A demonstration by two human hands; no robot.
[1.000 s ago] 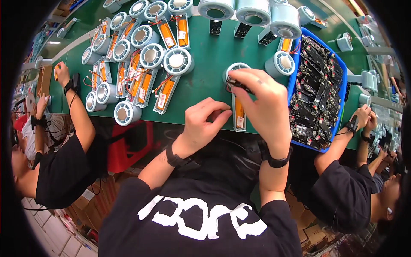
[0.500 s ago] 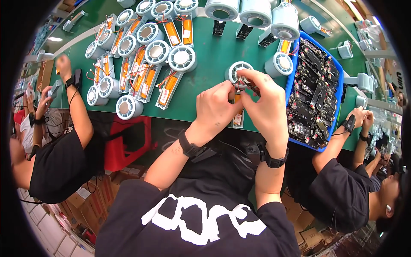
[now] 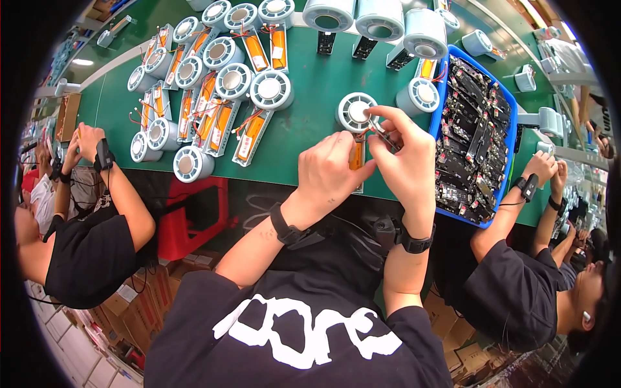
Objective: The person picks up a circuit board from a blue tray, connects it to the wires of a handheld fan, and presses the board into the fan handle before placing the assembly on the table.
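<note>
Green workbench [image 3: 310, 116]: both hands meet over one round white fan unit [image 3: 356, 111] left of a blue tray [image 3: 511, 107]. Left hand [image 3: 330, 171] half hides its orange battery [image 3: 356, 156]; right hand [image 3: 404, 155] pinches tiny wires, barely visible.

Bright, even overhead lighting; colours vivid on green table [image 3: 310, 123]. Ceiling lamp reflected as white streak at far left edge. Soft, short shadows beneath left hand [image 3: 330, 174] and right hand [image 3: 404, 155]. Mild sheen on white round housings [image 3: 213, 71] and blue tray [image 3: 508, 161]. Strong fisheye bend: table edge curved, black vignette filling corners. Centre sharp; slight softness and smearing toward rim, co-workers at both sides stretched. No motion blur on hands.
</note>
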